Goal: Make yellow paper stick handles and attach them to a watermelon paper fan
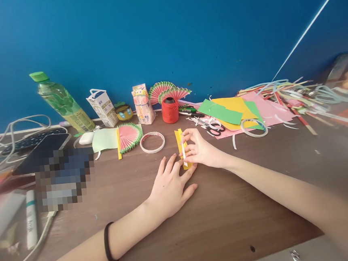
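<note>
A narrow piece of yellow paper (177,136), apparently folded, lies on the desk in front of me. My left hand (169,184) is spread flat, its fingertips pressing the paper's near end to the desktop. Over the same paper, the fingers of my right hand (198,149) pinch a thin white strip (183,148) that runs along its length. I cannot tell whether the strip is stuck down or partly lifted. To the left of the paper lies a roll of tape (152,143). Beyond it stands a spool of red thread (170,111).
Pleated watermelon-patterned paper fans (128,136) sit at the back. Scissors (215,129), coloured paper sheets (236,109) and another tape roll (254,128) lie right. A green-capped bottle (63,101), a carton (102,108), a marker (31,219) and cables are left. A blue wall (165,33) borders the desk.
</note>
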`<state>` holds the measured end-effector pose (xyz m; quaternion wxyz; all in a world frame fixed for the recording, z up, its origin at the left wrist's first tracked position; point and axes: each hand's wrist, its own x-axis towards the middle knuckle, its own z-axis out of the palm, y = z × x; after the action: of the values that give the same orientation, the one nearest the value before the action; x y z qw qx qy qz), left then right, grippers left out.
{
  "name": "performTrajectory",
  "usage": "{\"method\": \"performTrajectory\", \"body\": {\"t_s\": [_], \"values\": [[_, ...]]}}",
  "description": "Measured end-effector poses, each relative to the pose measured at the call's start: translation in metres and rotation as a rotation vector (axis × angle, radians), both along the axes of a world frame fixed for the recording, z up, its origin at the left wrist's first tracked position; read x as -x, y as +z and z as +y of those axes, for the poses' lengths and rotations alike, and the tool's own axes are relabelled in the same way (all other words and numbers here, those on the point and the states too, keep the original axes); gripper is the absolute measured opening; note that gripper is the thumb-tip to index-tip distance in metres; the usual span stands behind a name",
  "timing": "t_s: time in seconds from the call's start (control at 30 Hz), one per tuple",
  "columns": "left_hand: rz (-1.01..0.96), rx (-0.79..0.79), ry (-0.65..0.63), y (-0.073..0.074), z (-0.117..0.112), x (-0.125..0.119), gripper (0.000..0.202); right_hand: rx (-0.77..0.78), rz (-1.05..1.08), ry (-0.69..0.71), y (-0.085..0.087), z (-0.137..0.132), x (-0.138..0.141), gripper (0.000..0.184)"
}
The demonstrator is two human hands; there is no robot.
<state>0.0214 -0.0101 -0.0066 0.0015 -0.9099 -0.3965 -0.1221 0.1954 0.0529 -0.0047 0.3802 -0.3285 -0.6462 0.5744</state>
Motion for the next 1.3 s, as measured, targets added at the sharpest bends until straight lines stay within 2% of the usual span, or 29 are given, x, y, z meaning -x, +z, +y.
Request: {"method": "performTrajectory", "body": {"t_s": [0.13,0.5,0.7,1.3], "values": [[-0.012,0.021,0.011,-0.0019,-0.0003,0.0000,0.046,0.041,-0.019,0.015,-0.0008,0.0002,-0.0014,0.060],[-0.011,0.084,0.029,-0.0031,0.0005,0.0008,0.046,-0.031,-0.028,0.039,-0.0033,-0.0026,0.0002,0.057],[-0.017,0.062,0.039,-0.0045,0.0004,0.0000,0.045,-0.021,-0.041,0.004,-0.0048,-0.0040,0.0018,0.056],[0.027,0.072,0.044,-0.0030,-0.0002,0.0002,0.046,-0.045,-0.038,0.014,-0.0087,-0.0042,0.0023,0.056]]}}
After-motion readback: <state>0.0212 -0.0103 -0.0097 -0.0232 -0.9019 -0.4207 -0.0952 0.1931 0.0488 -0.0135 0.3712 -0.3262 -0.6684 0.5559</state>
